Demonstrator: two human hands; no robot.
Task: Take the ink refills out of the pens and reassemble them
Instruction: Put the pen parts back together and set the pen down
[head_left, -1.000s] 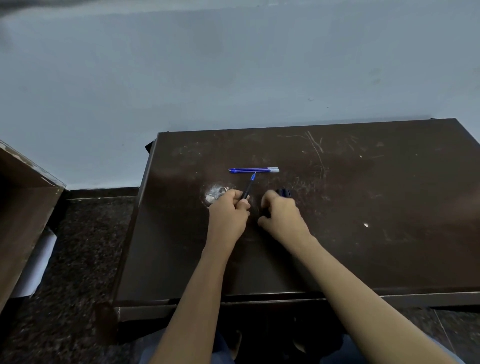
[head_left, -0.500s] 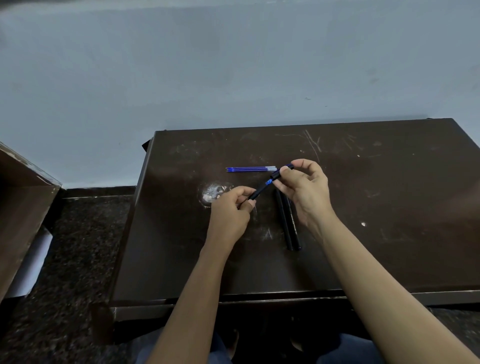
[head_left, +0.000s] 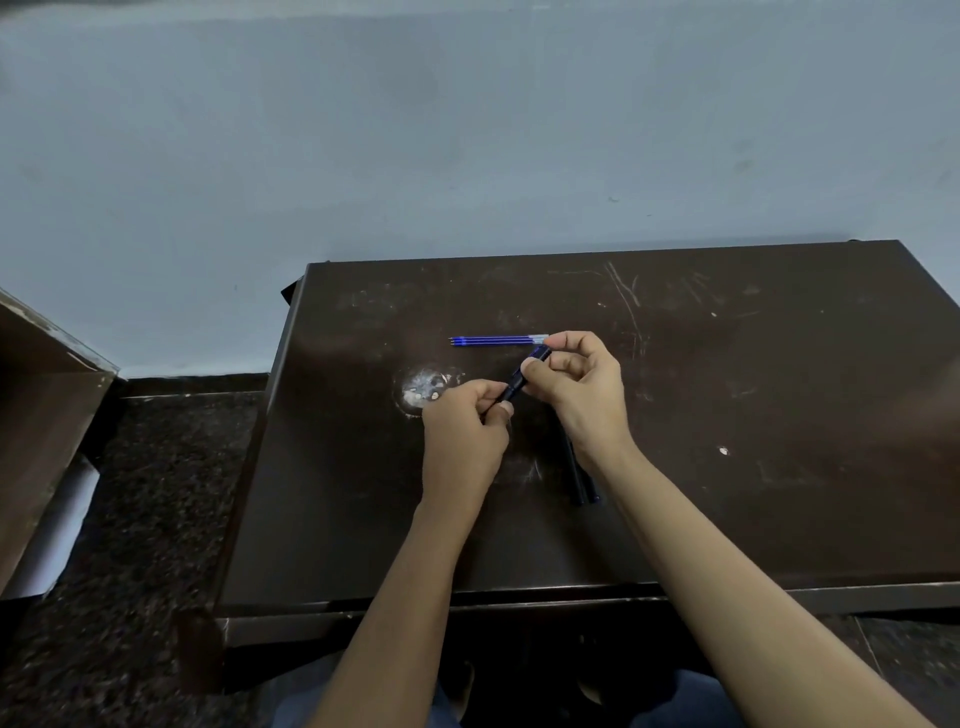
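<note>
1. Both hands are working above the dark brown, scratched wooden bench (head_left: 779, 493), joined by one slim black plastic pen with a blue end (head_left: 513, 387).
2. The left hand (head_left: 465, 436) is clenched round the pen's lower end, fingers curled in and thumb on top.
3. The right hand (head_left: 582, 395) pinches the upper, blue-tipped end between thumb and forefinger, with the other fingers curled loosely behind.
4. The pen is held off the bench top, slanting up from the left hand to the right.
5. Just beyond the right hand's fingertips, thin blue plastic ink refills (head_left: 496, 341) lie flat on the bench side by side, tips pointing left. Their right ends sit close to the forefinger.
6. Under the right wrist, more black pen barrels (head_left: 577, 483) lie on the bench, running towards the person. They are partly hidden by the wrist, and it looks like two of them, close together.
7. Left of the left hand there is a round whitish scuffed patch (head_left: 423, 387) on the bench surface.
8. Behind the bench is a plain pale blue-grey wall (head_left: 467, 156), and below it a dark speckled stone floor (head_left: 156, 493).
9. At the far left, a brown wooden board (head_left: 41, 415) leans in, with a white sheet (head_left: 57, 530) beside it on the floor.
</note>
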